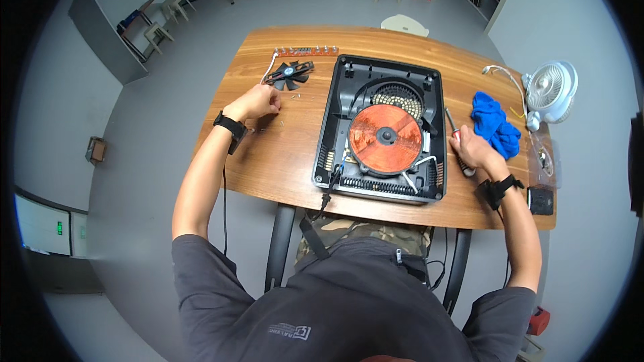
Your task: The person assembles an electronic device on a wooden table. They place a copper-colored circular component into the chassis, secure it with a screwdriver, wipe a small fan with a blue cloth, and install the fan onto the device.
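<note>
The opened black housing of an induction cooker (439, 94) lies on the wooden table (305, 134) in front of me. Inside it sits a round copper coil (367, 147), and a power cord hangs from its near left corner. My left hand (260, 102) is closed low over the table, left of the housing; what its fingers pinch, if anything, is hidden. A few small screws (296, 96) lie near it, just below a loose black cooling fan (290, 75). Right of the housing, my right hand (474, 149) is wrapped round a screwdriver (450, 119), whose shaft points away from me.
A narrow circuit board strip (308, 51) with a white cable lies at the far left edge. To the right are a crumpled blue cloth (495, 124), a white desk fan (550, 90), a clear plastic bag (547, 161) and a dark box (541, 201). A stool (404, 25) stands beyond the table.
</note>
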